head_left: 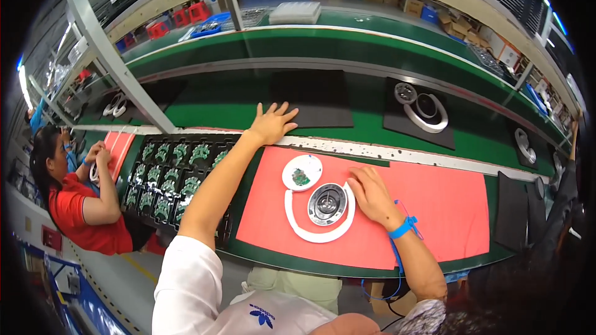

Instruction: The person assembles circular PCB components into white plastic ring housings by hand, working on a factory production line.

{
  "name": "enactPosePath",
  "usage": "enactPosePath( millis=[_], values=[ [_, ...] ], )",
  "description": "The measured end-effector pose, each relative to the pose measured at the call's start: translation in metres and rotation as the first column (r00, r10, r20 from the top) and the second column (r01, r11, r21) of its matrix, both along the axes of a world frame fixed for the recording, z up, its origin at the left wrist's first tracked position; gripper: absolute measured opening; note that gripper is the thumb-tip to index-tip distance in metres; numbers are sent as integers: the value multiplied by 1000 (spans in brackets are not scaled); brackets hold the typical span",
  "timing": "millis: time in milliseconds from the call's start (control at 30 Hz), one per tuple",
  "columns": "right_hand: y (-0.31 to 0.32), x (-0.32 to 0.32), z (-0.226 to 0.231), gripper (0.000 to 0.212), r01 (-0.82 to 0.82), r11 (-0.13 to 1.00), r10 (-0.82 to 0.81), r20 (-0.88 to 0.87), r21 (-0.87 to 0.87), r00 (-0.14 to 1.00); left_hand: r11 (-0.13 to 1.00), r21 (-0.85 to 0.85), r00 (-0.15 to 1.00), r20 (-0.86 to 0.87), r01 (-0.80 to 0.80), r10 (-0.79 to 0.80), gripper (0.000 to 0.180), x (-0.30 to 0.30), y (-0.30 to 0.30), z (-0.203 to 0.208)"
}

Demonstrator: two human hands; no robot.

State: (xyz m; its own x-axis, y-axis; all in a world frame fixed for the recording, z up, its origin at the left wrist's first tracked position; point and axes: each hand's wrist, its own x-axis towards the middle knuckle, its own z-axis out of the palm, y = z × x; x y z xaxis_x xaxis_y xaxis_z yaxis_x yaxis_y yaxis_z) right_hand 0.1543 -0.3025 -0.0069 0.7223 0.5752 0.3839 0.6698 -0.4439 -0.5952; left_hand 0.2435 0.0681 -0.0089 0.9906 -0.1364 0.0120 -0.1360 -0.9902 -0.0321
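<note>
My left hand (274,125) reaches over the far edge of the bench, fingers spread, onto the near-left corner of a black foam pad (320,96). Nothing shows in its grasp. On the red mat (267,223), my right hand (370,193) lies with its fingers stretched toward the upper right end of a white C-shaped ring (318,236), close against it. Inside the ring sits a dark round housing (327,204) with a grey rim. A white round cap (313,167) with a small green circuit board (301,177) on it lies at the ring's upper left.
Black trays (155,177) of several green circuit boards stand at left. Beyond the white rail (366,151), a green conveyor (248,102) carries another foam pad with a white ring assembly (428,118). A co-worker in red (90,211) sits at left. A blue wrist strap (403,227) trails a coiled cord.
</note>
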Motion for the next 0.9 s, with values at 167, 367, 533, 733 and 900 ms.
enactPosePath(
  millis=[167,367,533,733,900],
  values=[
    [8,-23,26,32,29,993,-34,-43,-113,998,995,-22,991,97,-95,97,59,-63,41,-9],
    [-10,-44,54,66,-139,914,31,-276,-382,961,1000,-3,957,290,-18,18,59,-94,-21,4],
    [9,-65,38,70,51,924,-141,-213,-379,967,912,-359,924,378,199,-53,39,-226,-46,61],
    [-4,-34,37,60,-18,958,-47,-218,-288,975,795,-579,817,363,-180,448,15,-304,50,51],
    [-30,-8,57,55,-175,942,88,-294,-285,952,853,-488,877,310,-185,367,16,-310,79,40]
  ],
)
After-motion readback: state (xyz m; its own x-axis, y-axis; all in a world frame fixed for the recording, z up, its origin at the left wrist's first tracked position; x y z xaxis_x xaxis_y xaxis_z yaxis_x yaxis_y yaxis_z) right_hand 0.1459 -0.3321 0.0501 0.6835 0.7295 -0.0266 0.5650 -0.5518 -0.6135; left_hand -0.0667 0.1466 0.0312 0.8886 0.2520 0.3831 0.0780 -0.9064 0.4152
